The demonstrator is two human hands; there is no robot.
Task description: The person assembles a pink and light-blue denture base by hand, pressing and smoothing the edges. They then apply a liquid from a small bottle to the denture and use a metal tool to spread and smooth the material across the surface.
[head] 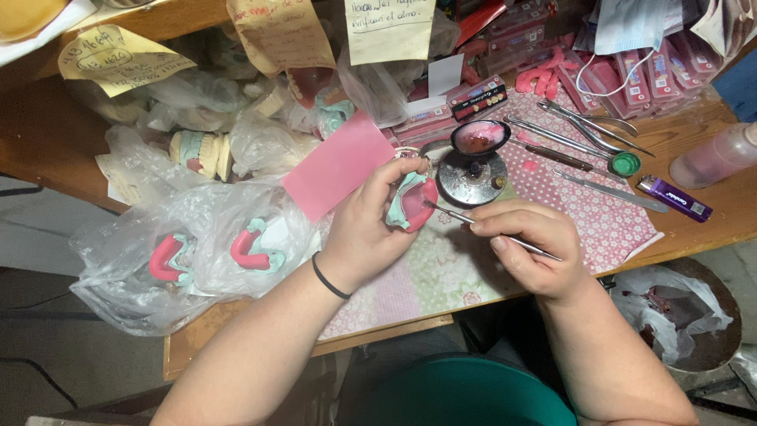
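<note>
Pink wax rims a green dental cast point(410, 207), gripped in the left hand point(364, 233) near the table's middle. Right hand point(530, 244) pinches a thin metal instrument point(489, 230), its tip touching the wax. Just beyond stands a small burner point(473, 175).

Warm, fairly dim light falls from above on the middle of the frame. Glare glints off the plastic bags point(197, 237) at left. The lower corners sink into shadow; edges look slightly soft.

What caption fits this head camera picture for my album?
Left hand holds a green-and-pink dental cast; right hand touches it with a thin metal tool.
</note>
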